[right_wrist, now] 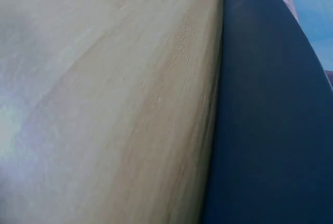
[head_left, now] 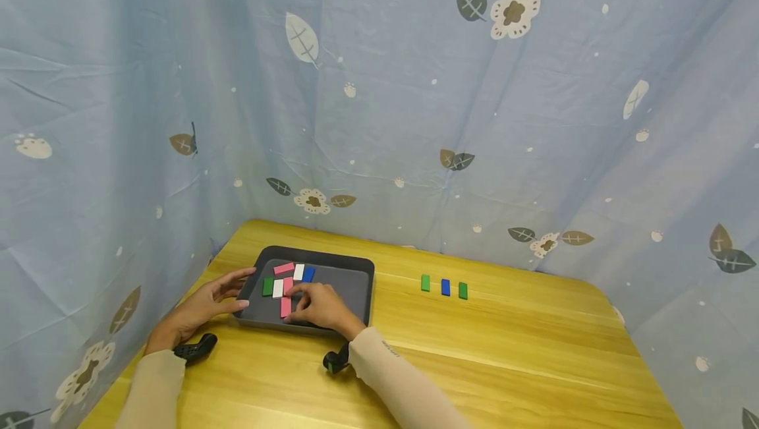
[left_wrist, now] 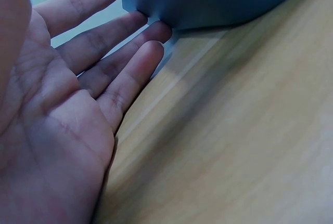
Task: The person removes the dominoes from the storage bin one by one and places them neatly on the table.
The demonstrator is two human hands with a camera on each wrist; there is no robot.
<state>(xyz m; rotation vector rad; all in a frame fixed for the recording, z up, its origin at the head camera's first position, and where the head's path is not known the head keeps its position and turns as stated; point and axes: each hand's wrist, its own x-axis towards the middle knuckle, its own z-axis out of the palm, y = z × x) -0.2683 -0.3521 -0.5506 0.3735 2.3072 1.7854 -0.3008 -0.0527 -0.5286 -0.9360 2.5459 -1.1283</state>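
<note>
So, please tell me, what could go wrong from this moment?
The right hand has its fingers at the pink block nearest the person, close to other blocks, so it might knock these askew. The left hand touches the side of the tray; a careless push could perhaps slide it and disturb the arrangement.

Light-blue patterned fabric curtain (head_left: pixel 391 113) around a yellow wood-grain worktop (head_left: pixel 522 337) with rounded far corners.
Curtain hangs in soft folds behind and on both sides; print: cream-white flowers (head_left: pixel 514 10) with brown centres, green and brown leaves (head_left: pixel 471 2), small pale paw prints (head_left: pixel 33 146). Wood grain runs lengthwise; bright glare patch (right_wrist: pixel 6 133) at left edge of right wrist view.
</note>
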